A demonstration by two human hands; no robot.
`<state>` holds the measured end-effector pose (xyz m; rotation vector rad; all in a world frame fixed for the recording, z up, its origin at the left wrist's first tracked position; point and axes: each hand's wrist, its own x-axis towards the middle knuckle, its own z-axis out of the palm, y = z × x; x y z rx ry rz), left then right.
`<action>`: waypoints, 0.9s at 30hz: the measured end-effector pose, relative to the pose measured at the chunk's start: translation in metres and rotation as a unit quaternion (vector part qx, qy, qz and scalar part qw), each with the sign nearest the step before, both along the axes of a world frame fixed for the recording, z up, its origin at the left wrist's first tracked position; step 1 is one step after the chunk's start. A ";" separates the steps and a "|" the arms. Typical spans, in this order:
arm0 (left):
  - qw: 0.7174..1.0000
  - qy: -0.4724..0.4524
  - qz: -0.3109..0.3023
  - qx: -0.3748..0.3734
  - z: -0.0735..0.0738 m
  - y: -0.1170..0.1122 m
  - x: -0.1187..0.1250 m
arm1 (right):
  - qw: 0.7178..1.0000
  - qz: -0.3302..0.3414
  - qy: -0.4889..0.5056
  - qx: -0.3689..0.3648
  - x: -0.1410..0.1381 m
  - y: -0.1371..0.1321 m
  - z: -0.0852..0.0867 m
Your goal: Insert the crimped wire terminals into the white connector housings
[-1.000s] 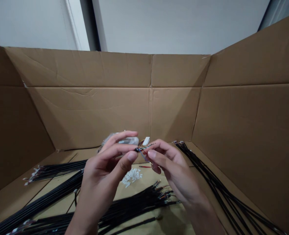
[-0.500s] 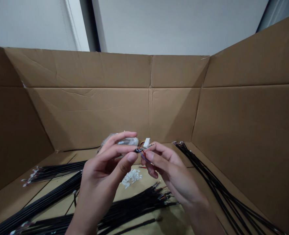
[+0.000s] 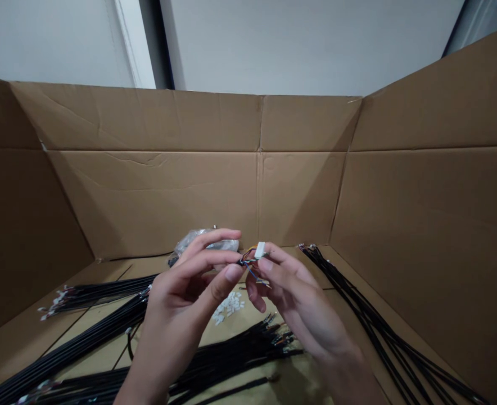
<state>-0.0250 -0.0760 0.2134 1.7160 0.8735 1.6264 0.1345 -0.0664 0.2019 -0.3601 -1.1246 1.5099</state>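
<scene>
Colored wires (image 3: 250, 260) fan from a black cable end (image 3: 240, 262) raised between two hands, a white connector (image 3: 260, 250) among them. The left hand (image 3: 183, 301) pinches the cable end between thumb and forefinger; the right hand (image 3: 301, 295) grips the wires at its fingertips, beside the connector. Below lie small white pieces (image 3: 230, 305) and a bundle of black cables (image 3: 231, 354), with cardboard walls (image 3: 168, 197) rising behind.

no readable text, numbers or signs, none on the upright brown corrugated cardboard wall (image 3: 156, 197) beyond the left hand (image 3: 183, 298)
</scene>
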 end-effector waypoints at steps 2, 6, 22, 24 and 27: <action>1.000 -0.001 -0.007 -0.006 0.001 0.000 0.001 | 1.000 0.003 -0.004 0.002 0.001 0.000 0.001; 1.000 0.001 -0.009 -0.006 0.003 0.003 0.002 | 1.000 0.013 -0.020 0.007 0.001 0.001 0.001; 1.000 -0.007 -0.024 0.013 0.001 0.003 -0.002 | 1.000 0.022 -0.020 0.003 -0.007 0.008 -0.005; 0.999 -0.012 -0.031 0.009 0.001 0.003 -0.001 | 0.999 0.029 -0.016 0.003 -0.007 0.008 -0.006; 0.999 -0.011 -0.042 0.006 0.001 0.004 -0.001 | 0.999 0.031 -0.015 0.000 -0.007 0.009 -0.005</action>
